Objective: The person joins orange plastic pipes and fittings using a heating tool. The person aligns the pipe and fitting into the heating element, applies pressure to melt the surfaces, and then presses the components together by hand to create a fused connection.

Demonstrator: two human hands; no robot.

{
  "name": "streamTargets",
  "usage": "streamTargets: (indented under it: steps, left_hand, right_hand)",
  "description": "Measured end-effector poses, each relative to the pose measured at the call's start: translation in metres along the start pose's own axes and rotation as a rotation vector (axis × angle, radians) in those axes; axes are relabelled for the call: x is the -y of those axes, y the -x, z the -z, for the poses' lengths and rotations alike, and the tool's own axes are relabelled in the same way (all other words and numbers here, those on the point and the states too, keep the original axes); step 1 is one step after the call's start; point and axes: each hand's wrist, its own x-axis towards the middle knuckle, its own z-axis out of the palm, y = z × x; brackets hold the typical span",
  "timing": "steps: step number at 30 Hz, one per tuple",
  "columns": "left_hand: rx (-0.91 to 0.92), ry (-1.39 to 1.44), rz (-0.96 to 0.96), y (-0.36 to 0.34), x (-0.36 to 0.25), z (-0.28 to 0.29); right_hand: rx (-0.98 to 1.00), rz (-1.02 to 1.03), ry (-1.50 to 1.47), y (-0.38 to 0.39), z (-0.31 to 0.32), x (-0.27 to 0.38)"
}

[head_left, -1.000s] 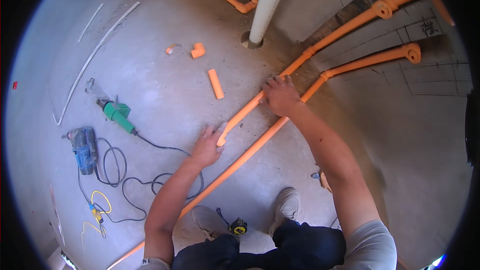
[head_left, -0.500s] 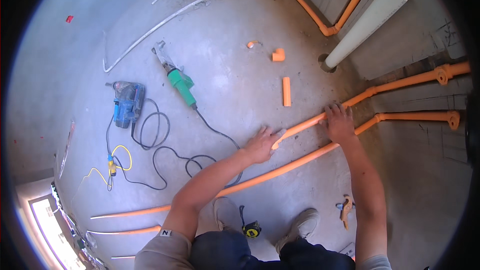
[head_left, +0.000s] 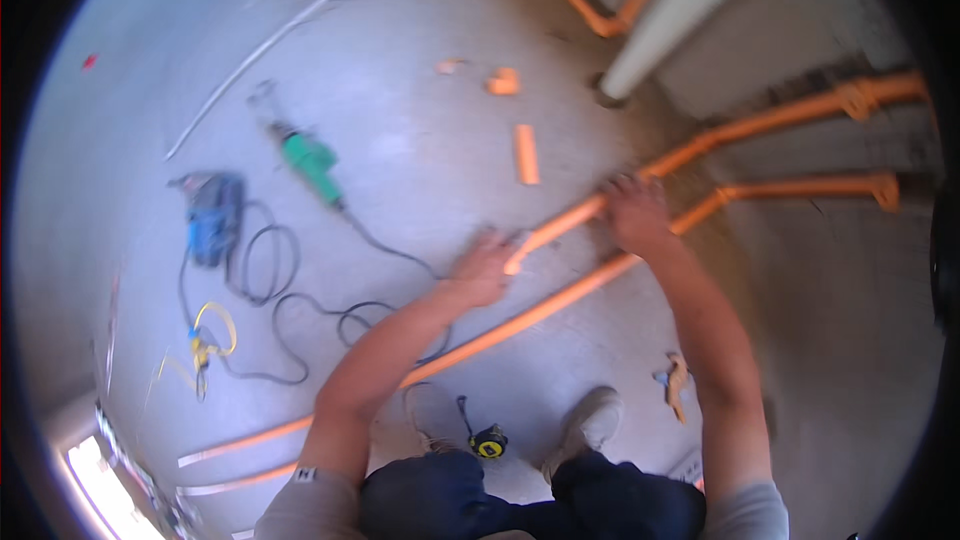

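A short orange pipe [head_left: 565, 224] slants across the floor, running up to a fitting at the base of the wall. My left hand [head_left: 484, 268] grips its free near-left end, with the fingers blurred. Further along, close to the fitting, my right hand [head_left: 638, 214] is closed over the same pipe from above. Alongside it on the near side, apart from both hands, runs a longer orange pipe [head_left: 540, 314] that passes under my right wrist. A loose orange pipe piece [head_left: 526, 154] and an orange elbow fitting [head_left: 503, 81] lie just beyond the hands.
A green corded power tool [head_left: 312, 168] and a blue power drill [head_left: 212, 220] lie on the left with looping cables. Near my feet are a tape measure [head_left: 488, 442] and an orange-brown hand tool [head_left: 677, 388]. A pale upright pipe [head_left: 690, 15] stands by the wall.
The whole view has shifted, so most of the floor items sit further left and the picture is blurred. Both hands stay on the short pipe.
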Motion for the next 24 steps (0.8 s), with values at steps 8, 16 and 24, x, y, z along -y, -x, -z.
streamTargets:
  steps: [8, 16, 24]
  left_hand:
    - [0.087, 0.005, 0.097, 0.003, -0.017, 0.030]
    - [0.092, 0.013, 0.109, -0.002, -0.028, 0.032]
    - [0.052, -0.036, 0.008, -0.005, -0.024, 0.034]
  right_hand:
    - [0.131, 0.038, -0.017, -0.009, 0.006, 0.006]
    - [0.096, -0.040, -0.045, -0.009, 0.009, -0.039]
    - [0.068, -0.065, -0.045, -0.009, 0.000, -0.045]
